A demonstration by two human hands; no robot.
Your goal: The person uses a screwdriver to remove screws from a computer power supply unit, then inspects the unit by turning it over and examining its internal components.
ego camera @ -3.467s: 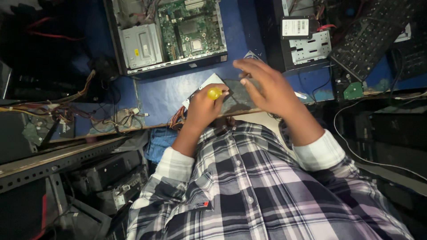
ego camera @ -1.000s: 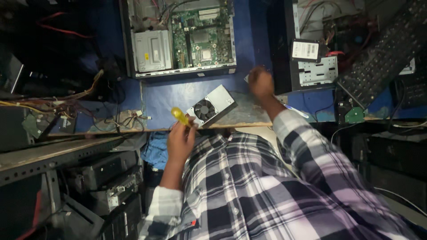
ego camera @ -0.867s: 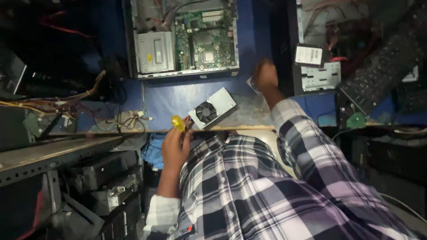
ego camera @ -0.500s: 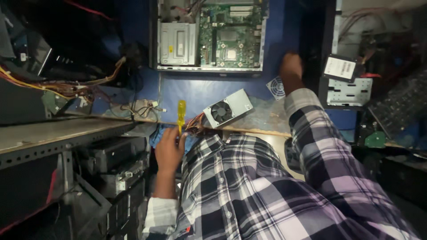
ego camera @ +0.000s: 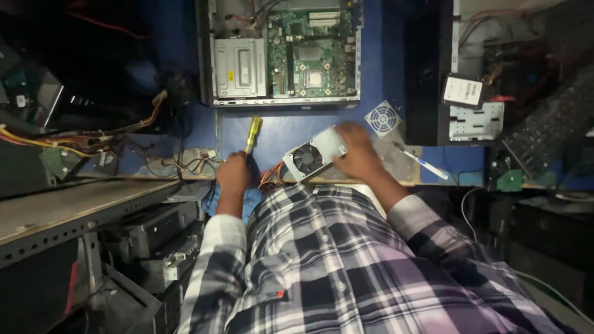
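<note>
Head view, looking down over a checked shirt at a blue worktable. One open grey metal desktop case is laid at the top centre; inside it are seen one green motherboard and one silver optical drive box. A second open case, black and grey, is stood to the right; one dark rectangular hard drive with a white label is rested on its metal bay. What else is held in that case cannot be told, too dark.

One small grey metal power supply unit with a round black fan is laid at the near table edge, tilted, with a bundle of orange and red wires out of its left end. The right hand is laid flat on its right end, fingers spread over the top, not pinched. The left hand is closed in a fist around the handle of one yellow-handled screwdriver, held upright just left of the unit and apart from it.

One loose white fan grille is laid beside the right hand. One white and blue pen is laid to its right. Loose wire bundles are piled at far left.
</note>
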